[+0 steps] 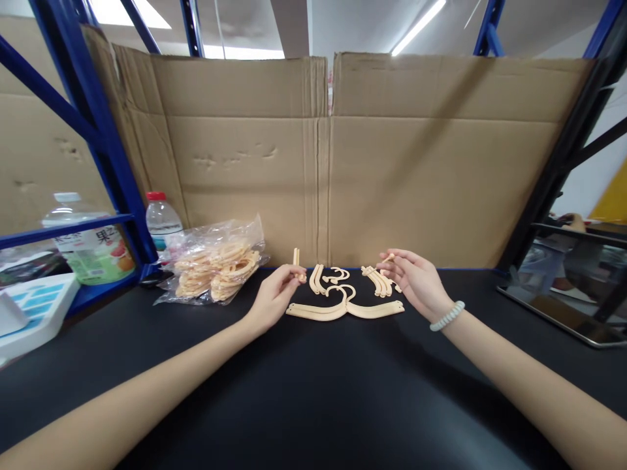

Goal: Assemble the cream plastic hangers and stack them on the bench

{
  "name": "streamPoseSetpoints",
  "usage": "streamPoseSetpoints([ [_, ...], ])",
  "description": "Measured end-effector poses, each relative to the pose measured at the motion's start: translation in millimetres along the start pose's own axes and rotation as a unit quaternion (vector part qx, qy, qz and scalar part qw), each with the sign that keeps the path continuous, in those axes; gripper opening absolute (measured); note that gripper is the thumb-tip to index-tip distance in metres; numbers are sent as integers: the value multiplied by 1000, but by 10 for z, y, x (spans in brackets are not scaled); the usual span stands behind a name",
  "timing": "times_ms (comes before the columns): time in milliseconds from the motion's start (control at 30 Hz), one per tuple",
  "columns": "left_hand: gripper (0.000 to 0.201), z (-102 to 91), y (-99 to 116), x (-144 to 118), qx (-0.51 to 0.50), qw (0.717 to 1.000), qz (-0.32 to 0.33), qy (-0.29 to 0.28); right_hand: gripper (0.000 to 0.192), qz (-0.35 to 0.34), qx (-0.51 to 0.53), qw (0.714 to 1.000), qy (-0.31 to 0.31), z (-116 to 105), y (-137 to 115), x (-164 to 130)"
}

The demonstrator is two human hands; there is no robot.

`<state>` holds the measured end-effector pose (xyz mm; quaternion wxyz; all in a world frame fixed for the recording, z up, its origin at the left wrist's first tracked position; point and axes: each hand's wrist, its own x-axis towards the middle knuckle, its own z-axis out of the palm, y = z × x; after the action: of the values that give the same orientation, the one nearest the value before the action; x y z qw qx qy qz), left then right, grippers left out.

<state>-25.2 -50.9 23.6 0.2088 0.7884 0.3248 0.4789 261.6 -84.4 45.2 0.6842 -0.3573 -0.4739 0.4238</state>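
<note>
While a tall cardboard wall (245, 153) closed off the back, the black tabletop (313, 391) carried everything in reach. A clear plastic bag (253, 230) slumped at the left, filled with loops and strips of beige parts (235, 271); behind it stood a red-capped bottle (164, 225), and farther left a larger white-capped bottle (91, 245) with a fruit label. Both forearms stretched forward, hands raised just above the table and well apart. The left hand (274, 295) pinched a beige stick (296, 256) upright between thumb and fingers; the right hand (416, 277), a pale coiled bracelet (447, 316) at its wrist, pinched a small beige piece (388, 258) at the fingertips. Between and below them lay two curved hanger halves (372, 311), hooks upward, with short strips (317, 279) and small hooks (337, 275) behind. More strips (379, 282) lay beside the right hand, which partly hid the pieces there. Fingers covered the stick's lower end, and the right-hand piece was too small to make out clearly.
</note>
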Motion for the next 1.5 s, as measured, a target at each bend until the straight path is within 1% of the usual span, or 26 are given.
streamPoseSetpoints([
  [67,19,95,177,-50,-51,999,6,17,19,34,40,999,-3,12,-3,-20],
  [100,20,143,243,-77,-68,998,2,16,17,49,52,997,-12,26,0,-35],
  [167,18,229,315,-130,-103,994,-26,-4,12,67,61,995,-32,71,6,-81],
  [300,19,334,282,-199,-152,984,-78,-41,15,74,52,995,-51,199,2,-215],
  [433,17,360,239,-214,-169,979,-100,-57,19,76,49,993,-74,291,11,-320],
  [533,14,364,269,-224,-216,968,-108,-61,23,96,45,991,-87,328,31,-369],
  [567,16,368,289,-231,-237,963,-114,-60,25,102,41,990,-89,338,36,-384],
  [600,21,374,312,-240,-260,956,-121,-55,27,106,36,990,-89,349,40,-399],
  [700,50,409,384,-278,-337,931,-139,-20,33,103,8,992,-73,382,44,-441],
  [767,60,440,423,-306,-384,910,-157,0,33,90,-14,994,-58,398,45,-461],
  [833,60,469,447,-329,-424,885,-193,10,32,80,-31,995,-56,404,51,-470],
  [900,56,487,459,-343,-449,863,-231,23,34,70,-39,995,-67,401,64,-471],
  [967,44,492,461,-348,-454,853,-257,35,36,53,-45,994,-82,400,81,-474],
  [1033,30,492,459,-346,-443,856,-264,41,36,40,-55,992,-102,406,96,-487],
  [1100,22,491,458,-342,-429,868,-247,43,36,32,-61,990,-119,422,104,-511],
  [1233,23,495,452,-333,-408,892,-191,44,39,0,-61,988,-145,460,103,-563],
  [1333,25,498,435,-334,-393,898,-188,58,39,-13,-60,983,-171,470,106,-566],
  [1400,26,500,420,-340,-388,899,-193,68,42,-4,-65,982,-180,460,118,-541],
  [1467,26,502,409,-346,-387,899,-192,72,46,15,-71,983,-171,438,140,-504],
  [1500,26,502,408,-349,-386,900,-191,72,44,26,-75,983,-163,423,153,-484],
])
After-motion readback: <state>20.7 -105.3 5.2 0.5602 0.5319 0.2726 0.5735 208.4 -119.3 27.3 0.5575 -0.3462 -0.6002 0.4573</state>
